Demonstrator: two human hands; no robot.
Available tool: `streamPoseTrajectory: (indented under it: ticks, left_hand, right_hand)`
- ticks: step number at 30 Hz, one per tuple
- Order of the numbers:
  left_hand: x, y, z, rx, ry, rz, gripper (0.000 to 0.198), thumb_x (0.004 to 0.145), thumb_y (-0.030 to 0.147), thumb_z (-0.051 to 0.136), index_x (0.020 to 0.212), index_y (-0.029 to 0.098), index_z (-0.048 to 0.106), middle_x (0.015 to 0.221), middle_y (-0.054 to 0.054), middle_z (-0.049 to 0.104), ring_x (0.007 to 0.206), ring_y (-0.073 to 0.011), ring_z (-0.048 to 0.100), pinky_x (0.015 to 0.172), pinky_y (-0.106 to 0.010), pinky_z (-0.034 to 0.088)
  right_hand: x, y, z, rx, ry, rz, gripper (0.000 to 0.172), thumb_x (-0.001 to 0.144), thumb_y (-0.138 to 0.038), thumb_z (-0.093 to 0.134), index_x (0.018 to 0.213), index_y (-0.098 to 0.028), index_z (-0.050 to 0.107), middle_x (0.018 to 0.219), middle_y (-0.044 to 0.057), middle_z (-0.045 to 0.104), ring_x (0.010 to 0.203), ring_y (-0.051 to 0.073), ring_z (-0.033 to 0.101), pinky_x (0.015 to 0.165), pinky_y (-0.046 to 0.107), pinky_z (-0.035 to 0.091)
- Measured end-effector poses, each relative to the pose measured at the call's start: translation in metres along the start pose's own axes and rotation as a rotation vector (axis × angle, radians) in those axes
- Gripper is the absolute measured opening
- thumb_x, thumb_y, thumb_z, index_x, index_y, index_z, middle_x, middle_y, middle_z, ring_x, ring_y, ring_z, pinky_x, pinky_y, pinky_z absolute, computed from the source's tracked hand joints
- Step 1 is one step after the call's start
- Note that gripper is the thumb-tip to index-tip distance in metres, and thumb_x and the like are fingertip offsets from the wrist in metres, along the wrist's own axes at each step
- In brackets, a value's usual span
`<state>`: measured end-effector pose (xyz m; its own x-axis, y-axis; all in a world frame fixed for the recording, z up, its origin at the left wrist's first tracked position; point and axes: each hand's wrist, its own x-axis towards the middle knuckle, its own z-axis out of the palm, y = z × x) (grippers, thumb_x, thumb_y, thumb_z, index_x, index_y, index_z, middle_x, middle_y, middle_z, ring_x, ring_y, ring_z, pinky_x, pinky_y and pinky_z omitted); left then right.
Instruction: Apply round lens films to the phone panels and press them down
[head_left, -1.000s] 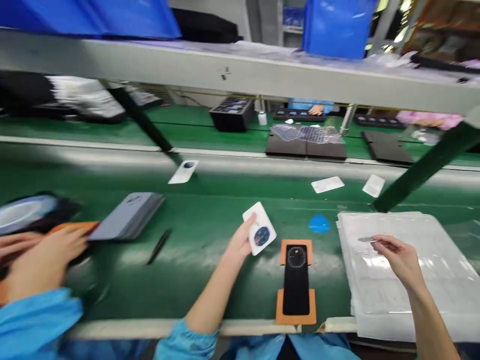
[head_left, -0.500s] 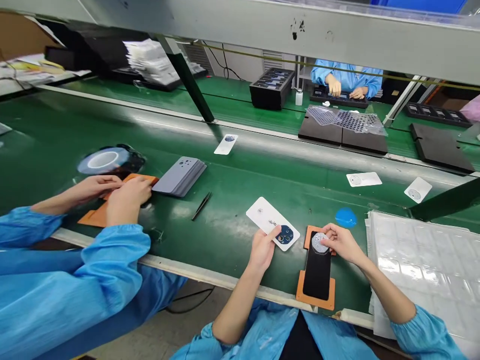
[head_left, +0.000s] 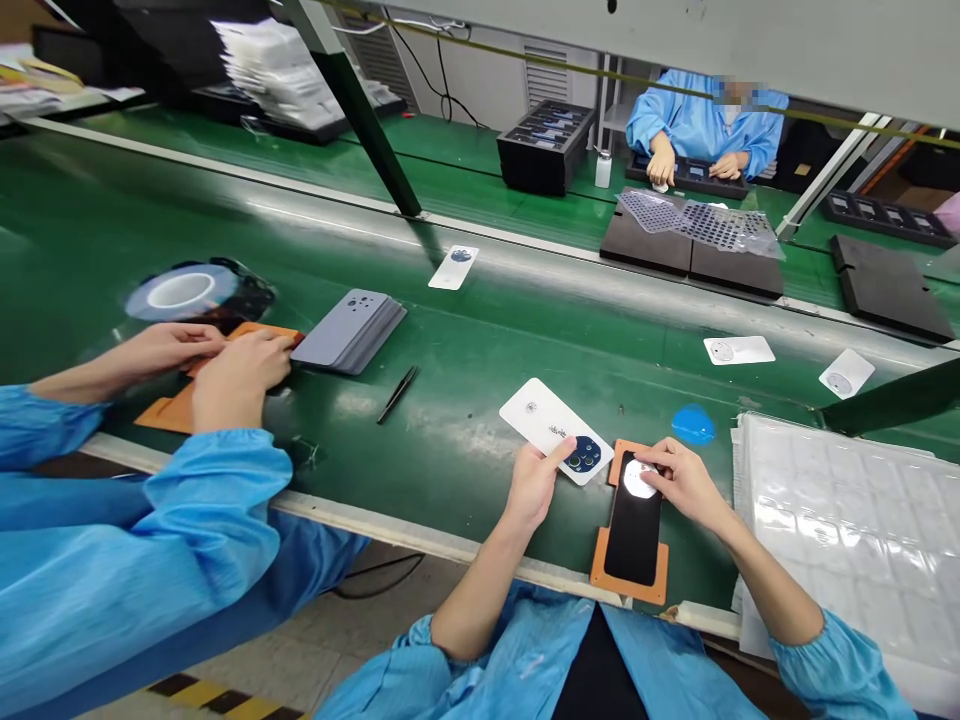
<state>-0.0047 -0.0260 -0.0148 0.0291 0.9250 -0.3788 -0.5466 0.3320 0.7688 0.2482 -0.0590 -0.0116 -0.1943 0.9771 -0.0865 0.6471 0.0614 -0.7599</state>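
Observation:
My left hand (head_left: 534,482) grips a white phone-shaped card (head_left: 541,412) with a dark blue round camera print at its lower right end, thumb on top by the print. My right hand (head_left: 681,482) pinches the edge of a shiny round disc (head_left: 636,480), which is over the upper part of a black phone-shaped panel (head_left: 631,540). That panel sits in an orange fixture (head_left: 600,576) close to the bench's front edge. The fingers partly cover the disc, so its exact contact with the panel is hard to see.
At left, a co-worker's hands (head_left: 238,375) work at another orange fixture (head_left: 166,412) beside a grey panel stack (head_left: 337,330). Tweezers (head_left: 397,395) lie between us. A blue patch (head_left: 693,425) and clear plastic trays (head_left: 847,520) are at right. Another person (head_left: 701,125) sits across.
The disc has changed from patterned grey to bright white, still under my right fingers. The view has shifted slightly; my left hand still holds the card.

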Motion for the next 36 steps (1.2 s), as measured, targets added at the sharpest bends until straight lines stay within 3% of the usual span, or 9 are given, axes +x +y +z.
streamPoseTrajectory:
  ticks: [2, 4, 6, 11, 16, 27, 33, 36]
  left_hand:
    - [-0.002, -0.002, 0.0, 0.077, 0.0, 0.013, 0.043, 0.061, 0.037, 0.093, 0.093, 0.012, 0.077, 0.096, -0.01, 0.077, 0.082, -0.0198, 0.07, 0.068, -0.026, 0.053]
    - [-0.003, -0.006, 0.002, 0.16, -0.012, 0.041, 0.037, 0.065, 0.038, 0.091, 0.087, 0.011, 0.076, 0.084, -0.008, 0.075, 0.063, -0.0136, 0.062, 0.051, -0.022, 0.043]
    - [-0.006, -0.012, 0.006, 0.215, -0.046, 0.075, 0.033, 0.069, 0.039, 0.088, 0.081, 0.011, 0.075, 0.078, -0.007, 0.073, 0.057, -0.0114, 0.057, 0.047, -0.021, 0.038]
    - [-0.022, -0.027, 0.033, 0.236, -0.209, 0.069, 0.036, 0.079, 0.048, 0.079, 0.088, 0.013, 0.076, 0.084, -0.009, 0.075, 0.068, -0.0179, 0.066, 0.067, -0.027, 0.054]
    - [-0.037, -0.037, 0.052, 0.253, -0.284, 0.165, 0.044, 0.089, 0.053, 0.067, 0.112, 0.017, 0.076, 0.116, -0.011, 0.074, 0.109, -0.028, 0.069, 0.097, -0.035, 0.054]
    - [-0.041, -0.047, 0.045, 0.457, -0.285, 0.316, 0.038, 0.098, 0.044, 0.058, 0.126, 0.023, 0.071, 0.121, -0.007, 0.072, 0.115, -0.026, 0.066, 0.103, -0.034, 0.049]
    - [-0.048, -0.044, 0.052, 0.422, -0.3, 0.287, 0.039, 0.092, 0.045, 0.066, 0.123, 0.022, 0.072, 0.123, -0.009, 0.071, 0.116, -0.0282, 0.066, 0.105, -0.036, 0.049]
    - [-0.037, -0.047, 0.05, 0.34, -0.217, 0.181, 0.042, 0.088, 0.051, 0.071, 0.114, 0.018, 0.075, 0.117, -0.011, 0.074, 0.113, -0.0309, 0.067, 0.104, -0.039, 0.051]
  right_hand:
    - [-0.007, -0.007, -0.001, -0.014, 0.045, -0.017, 0.029, 0.093, -0.035, 0.058, 0.114, -0.025, 0.074, 0.098, 0.005, 0.063, 0.07, 0.016, 0.057, 0.066, 0.032, 0.05]
    - [-0.015, -0.018, -0.001, -0.015, 0.104, -0.032, 0.027, 0.095, -0.037, 0.056, 0.112, -0.026, 0.074, 0.099, 0.006, 0.065, 0.071, 0.017, 0.059, 0.067, 0.033, 0.051]
    - [-0.023, -0.032, 0.003, 0.004, 0.175, -0.054, 0.025, 0.097, -0.038, 0.055, 0.108, -0.026, 0.073, 0.098, 0.006, 0.066, 0.073, 0.018, 0.061, 0.069, 0.034, 0.052]
    - [-0.026, -0.064, 0.023, 0.001, 0.436, -0.101, 0.016, 0.098, -0.035, 0.055, 0.096, -0.024, 0.067, 0.097, 0.007, 0.069, 0.089, 0.021, 0.066, 0.082, 0.035, 0.054]
    - [-0.016, -0.071, 0.03, -0.043, 0.59, -0.025, 0.016, 0.096, -0.033, 0.057, 0.088, -0.024, 0.066, 0.09, 0.005, 0.069, 0.084, 0.02, 0.066, 0.076, 0.033, 0.051]
    - [-0.01, -0.067, 0.033, 0.041, 0.625, 0.04, 0.017, 0.092, -0.03, 0.053, 0.084, -0.022, 0.066, 0.087, 0.005, 0.072, 0.08, 0.02, 0.067, 0.073, 0.032, 0.051]
    - [-0.005, -0.068, 0.034, -0.029, 0.638, 0.049, 0.018, 0.089, -0.031, 0.052, 0.077, -0.023, 0.063, 0.078, 0.004, 0.07, 0.071, 0.018, 0.065, 0.069, 0.03, 0.049]
    - [-0.003, -0.063, 0.029, -0.04, 0.591, 0.087, 0.015, 0.083, -0.028, 0.052, 0.072, -0.023, 0.06, 0.075, 0.003, 0.068, 0.068, 0.017, 0.063, 0.069, 0.029, 0.049]
